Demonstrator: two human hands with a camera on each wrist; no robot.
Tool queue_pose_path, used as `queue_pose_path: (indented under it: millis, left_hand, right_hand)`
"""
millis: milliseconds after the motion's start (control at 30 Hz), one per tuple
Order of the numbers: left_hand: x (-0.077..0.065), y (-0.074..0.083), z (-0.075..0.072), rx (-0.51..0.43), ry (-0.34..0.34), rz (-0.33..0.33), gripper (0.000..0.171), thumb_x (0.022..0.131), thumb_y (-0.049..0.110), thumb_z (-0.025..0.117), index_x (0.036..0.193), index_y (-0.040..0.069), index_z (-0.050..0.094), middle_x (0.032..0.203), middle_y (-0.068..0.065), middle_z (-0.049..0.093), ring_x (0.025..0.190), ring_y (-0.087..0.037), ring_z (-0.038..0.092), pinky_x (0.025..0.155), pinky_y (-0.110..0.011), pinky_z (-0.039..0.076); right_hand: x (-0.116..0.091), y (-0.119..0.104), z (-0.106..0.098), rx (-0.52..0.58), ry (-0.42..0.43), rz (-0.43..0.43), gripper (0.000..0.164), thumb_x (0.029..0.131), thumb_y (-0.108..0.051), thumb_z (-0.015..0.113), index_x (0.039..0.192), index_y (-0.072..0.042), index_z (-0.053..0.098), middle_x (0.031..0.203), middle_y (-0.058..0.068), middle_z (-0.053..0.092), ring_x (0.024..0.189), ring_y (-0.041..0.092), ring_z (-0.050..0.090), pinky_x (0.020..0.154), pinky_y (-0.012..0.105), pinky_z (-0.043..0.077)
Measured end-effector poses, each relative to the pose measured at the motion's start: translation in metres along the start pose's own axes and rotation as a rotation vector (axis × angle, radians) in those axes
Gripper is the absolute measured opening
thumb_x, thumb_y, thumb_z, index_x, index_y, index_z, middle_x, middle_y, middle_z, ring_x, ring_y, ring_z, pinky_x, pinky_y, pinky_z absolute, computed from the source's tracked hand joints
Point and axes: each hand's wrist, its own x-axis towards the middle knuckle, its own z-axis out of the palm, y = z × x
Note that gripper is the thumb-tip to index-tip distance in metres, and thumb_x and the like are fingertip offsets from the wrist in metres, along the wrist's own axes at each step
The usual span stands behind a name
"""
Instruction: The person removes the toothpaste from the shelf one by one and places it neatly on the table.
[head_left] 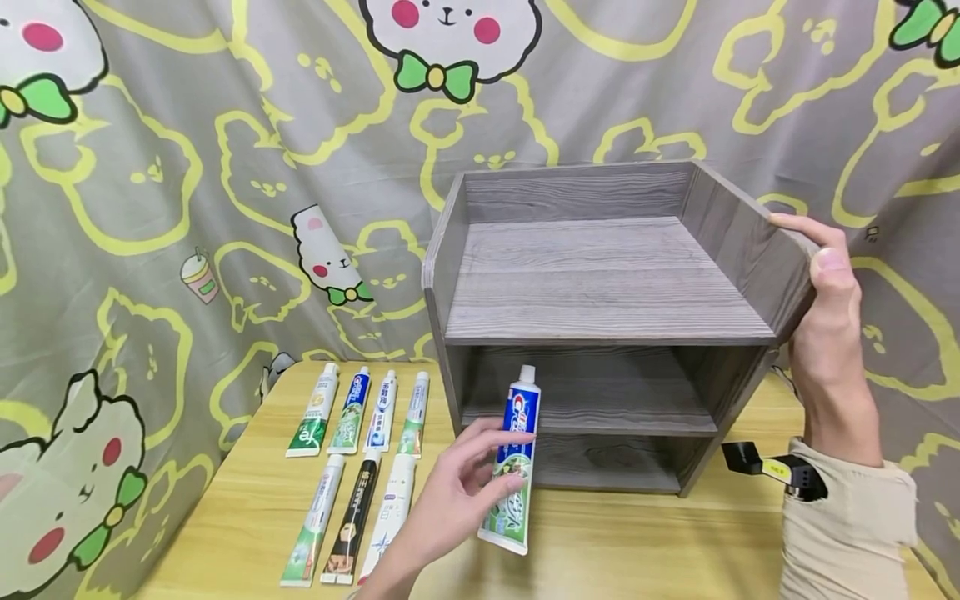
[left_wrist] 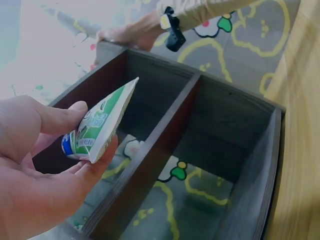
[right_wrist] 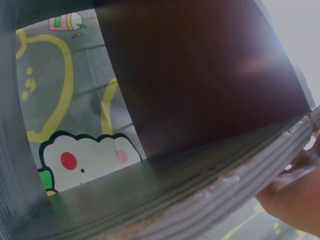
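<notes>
Cap up, a blue, white and green toothpaste tube (head_left: 519, 433) is pinched between the thumb and fingers of my left hand (head_left: 453, 492). It is in front of the lower compartments of a grey wood-grain shelf unit (head_left: 600, 279). The left wrist view shows the flat crimped end of the same tube (left_wrist: 100, 120). At the unit's right side panel, my right hand (head_left: 831, 308) grips the top edge. Part of that hand (right_wrist: 295, 200) appears outside the panel in the right wrist view.
Several toothpaste tubes lie in two rows on the wooden table (head_left: 225, 508), left of the shelf unit. One in the front row is a black tube (head_left: 352, 521). Behind everything hangs a grey patterned curtain (head_left: 300, 108). A small camera (head_left: 802, 477) is strapped to the right wrist.
</notes>
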Motion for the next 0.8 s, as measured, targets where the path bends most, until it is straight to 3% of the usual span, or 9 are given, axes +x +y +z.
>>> queue_pose_path:
  millis: [267,433,533,800]
  left_hand:
    - [-0.011,-0.001,-0.019,-0.038,-0.028,0.01,0.039,0.094,0.0,0.071,0.132,0.009,0.068,0.139,-0.014,0.052,0.132,-0.032,0.05,0.107,-0.036,0.045]
    - [-0.019,0.002,-0.034,-0.059,-0.019,0.005,0.04,0.093,-0.004,0.07,0.132,0.003,0.066,0.143,-0.021,0.048,0.135,-0.027,0.046,0.105,-0.038,0.048]
    - [-0.024,0.005,-0.046,-0.017,-0.005,-0.006,0.04,0.094,-0.003,0.07,0.132,0.004,0.066,0.147,-0.019,0.047,0.139,-0.021,0.043,0.105,-0.037,0.047]
    - [-0.041,0.011,-0.082,0.08,-0.01,0.058,0.037,0.096,-0.009,0.063,0.132,0.0,0.065,0.145,-0.017,0.052,0.142,-0.011,0.042,0.105,-0.031,0.045]
  right_hand:
    - [0.001,0.001,-0.003,0.007,-0.025,0.008,0.046,0.105,-0.026,0.049,0.137,0.006,0.055,0.108,0.021,0.064,0.084,0.023,0.063,0.071,0.025,0.05]
    - [0.002,0.0,-0.004,0.005,-0.033,-0.005,0.045,0.105,-0.025,0.048,0.137,0.007,0.055,0.107,0.021,0.064,0.083,0.023,0.063,0.071,0.025,0.05]
    - [0.001,0.0,-0.006,0.001,-0.037,-0.012,0.045,0.105,-0.023,0.047,0.137,0.007,0.055,0.106,0.021,0.064,0.083,0.023,0.063,0.07,0.025,0.05]
    - [0.002,0.001,-0.004,0.02,-0.03,-0.003,0.046,0.105,-0.025,0.049,0.137,0.007,0.055,0.107,0.022,0.064,0.083,0.023,0.064,0.071,0.025,0.052]
